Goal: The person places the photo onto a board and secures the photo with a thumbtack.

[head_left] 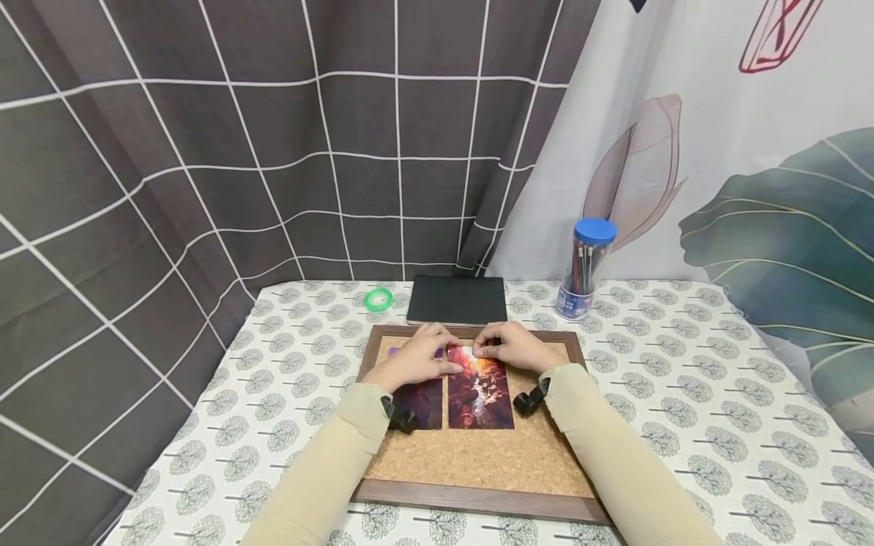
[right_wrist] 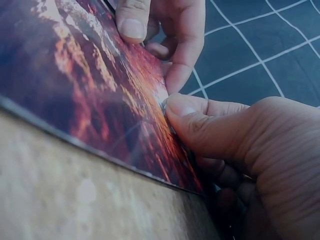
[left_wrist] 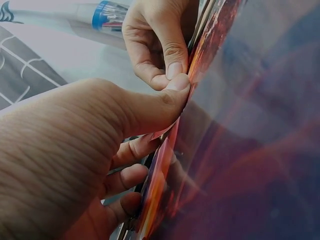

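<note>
A wood-framed cork board (head_left: 478, 455) lies on the table. Two photos lie on it side by side: a dark purple one (head_left: 418, 402) and an orange-red canyon one (head_left: 479, 394). Both hands meet at the canyon photo's top edge. My left hand (head_left: 437, 362) has its thumb (left_wrist: 172, 97) on the photo's left top corner, with the fingers curled beside the edge. My right hand (head_left: 488, 350) presses its thumb (right_wrist: 182, 107) on the top edge of the canyon photo (right_wrist: 90, 100), its fingers curled behind. Whatever lies under the thumbs is hidden.
Behind the board lie a black notebook (head_left: 457, 300) and a green tape roll (head_left: 378, 299). A clear pen tub with a blue lid (head_left: 586, 269) stands at the back right. Curtains close off the back and left. The table carries a tree-patterned cloth (head_left: 683, 394).
</note>
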Available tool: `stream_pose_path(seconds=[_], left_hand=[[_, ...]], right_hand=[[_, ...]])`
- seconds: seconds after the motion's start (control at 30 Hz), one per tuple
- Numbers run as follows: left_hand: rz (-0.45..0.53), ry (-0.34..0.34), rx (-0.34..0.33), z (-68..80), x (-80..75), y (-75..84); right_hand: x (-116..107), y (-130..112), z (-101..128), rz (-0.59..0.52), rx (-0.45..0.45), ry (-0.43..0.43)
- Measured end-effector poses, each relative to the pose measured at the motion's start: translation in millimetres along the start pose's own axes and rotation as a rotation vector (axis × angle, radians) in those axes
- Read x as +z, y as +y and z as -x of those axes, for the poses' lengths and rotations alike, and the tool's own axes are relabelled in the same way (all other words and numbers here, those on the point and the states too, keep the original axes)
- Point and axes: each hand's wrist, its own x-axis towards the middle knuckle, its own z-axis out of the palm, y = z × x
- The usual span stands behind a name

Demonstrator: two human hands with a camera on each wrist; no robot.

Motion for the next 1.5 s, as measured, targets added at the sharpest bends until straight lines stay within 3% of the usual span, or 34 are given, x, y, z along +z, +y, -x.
stream_pose_path(seconds=[0.23, 0.57, 1.5], left_hand=[[-0.01, -0.007, 0.0, 0.2, 1.3, -0.4], [0.009, -0.006, 0.005, 0.0, 1.2, -0.2], [0.019, -0.016, -0.004, 0.0, 0.3, -2.7]], right_hand=[[2.0, 1.4, 0.8, 0.004, -0.046, 0.031], [-0.2, -0.8, 0.4, 0.005, 0.041, -0.01], [0.0, -3.1, -2.4, -0.016, 0.046, -0.002]])
